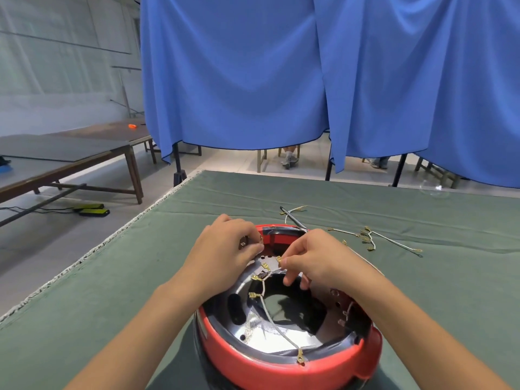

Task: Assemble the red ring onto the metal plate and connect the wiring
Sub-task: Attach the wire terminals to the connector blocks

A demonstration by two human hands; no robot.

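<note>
The red ring (284, 370) already sits around the metal plate (253, 330) on the bench (422, 291), so wiring is in hand. The right hand (318, 260) pinches one brass terminal (279, 259); the left hand (225, 249) grips another. Next, press it onto its tab. Beyond lie roughly three loose wires (371, 239).

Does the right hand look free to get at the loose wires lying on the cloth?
Probably yes: the loose wires lie uncovered just beyond the right hand, though it is pinching a brass terminal.
</note>
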